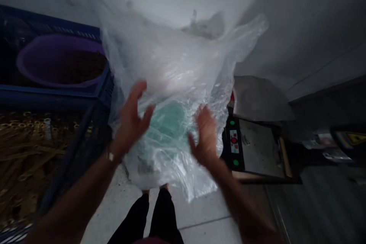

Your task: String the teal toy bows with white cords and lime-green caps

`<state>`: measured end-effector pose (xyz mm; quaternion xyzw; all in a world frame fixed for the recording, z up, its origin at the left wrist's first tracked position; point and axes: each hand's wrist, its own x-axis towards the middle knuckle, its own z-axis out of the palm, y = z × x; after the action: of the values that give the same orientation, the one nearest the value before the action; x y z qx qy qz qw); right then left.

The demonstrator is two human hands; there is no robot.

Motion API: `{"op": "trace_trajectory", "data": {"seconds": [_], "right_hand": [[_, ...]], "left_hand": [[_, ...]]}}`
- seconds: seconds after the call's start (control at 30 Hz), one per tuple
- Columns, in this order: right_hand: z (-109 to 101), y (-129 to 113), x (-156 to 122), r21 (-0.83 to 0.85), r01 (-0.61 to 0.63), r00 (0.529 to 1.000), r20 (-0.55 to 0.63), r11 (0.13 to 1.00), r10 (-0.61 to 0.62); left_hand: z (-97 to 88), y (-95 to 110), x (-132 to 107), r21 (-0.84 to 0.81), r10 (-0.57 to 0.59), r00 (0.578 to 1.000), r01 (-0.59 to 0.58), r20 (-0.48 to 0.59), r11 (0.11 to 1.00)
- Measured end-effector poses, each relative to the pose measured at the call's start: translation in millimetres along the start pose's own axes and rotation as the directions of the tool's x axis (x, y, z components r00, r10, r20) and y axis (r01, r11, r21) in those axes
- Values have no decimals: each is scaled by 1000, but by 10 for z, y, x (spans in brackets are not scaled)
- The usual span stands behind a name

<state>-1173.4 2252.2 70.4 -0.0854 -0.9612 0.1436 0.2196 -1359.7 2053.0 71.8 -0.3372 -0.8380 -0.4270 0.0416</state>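
A large clear plastic bag (177, 68) spreads open in front of me, its film crumpled and shiny. Something pale green (168, 122) shows through the film in its middle; what it is I cannot make out. My left hand (131, 118) is at the left of the green patch, thumb and fingers apart, with nothing in it. On the other side my right hand (204, 135) is above the film, blurred by motion, its thumb apart from the fingers and nothing visible in its grasp. Whether either hand touches the film is unclear.
At left, a blue crate (51, 93) holds a purple basin (31, 59) with dark contents. Below it, another crate holds many brass-coloured parts (31, 160). To the right stands a machine with a black control panel (234, 145) and green buttons. A white wall (300, 19) rises behind.
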Motion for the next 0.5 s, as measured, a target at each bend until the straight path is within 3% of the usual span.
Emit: {"op": "trace_trajectory", "data": {"seconds": [0.03,0.1,0.17,0.2,0.27,0.33,0.4,0.5], "right_hand": [[250,-162,-334,7,47,989,138,999,-48],[755,-208,-974,-6,-72,898,436,997,67],[1217,87,-1444,-93,-306,747,594,947,300],[1414,315,-1604,-133,-411,683,610,902,401],[1722,815,-1813,-185,-559,597,587,808,547],[1935,1263,-1953,-221,-652,547,526,725,651],[2094,1593,-2089,-273,-731,475,454,625,754],[2306,1868,-2318,-344,-808,344,385,479,857]], "left_hand": [[106,-97,-460,43,46,999,-47,19,998],[354,-408,-1351,146,-21,989,0,146,989],[610,-826,-2014,231,-185,969,144,166,962],[729,-1045,-2227,272,-277,940,219,197,937],[950,-1450,-2447,337,-446,867,361,222,870],[1163,-1769,-2503,384,-585,783,484,212,786],[1372,-1985,-2535,413,-679,714,574,169,707],[1640,-2149,-2697,447,-763,636,654,111,610]]}}
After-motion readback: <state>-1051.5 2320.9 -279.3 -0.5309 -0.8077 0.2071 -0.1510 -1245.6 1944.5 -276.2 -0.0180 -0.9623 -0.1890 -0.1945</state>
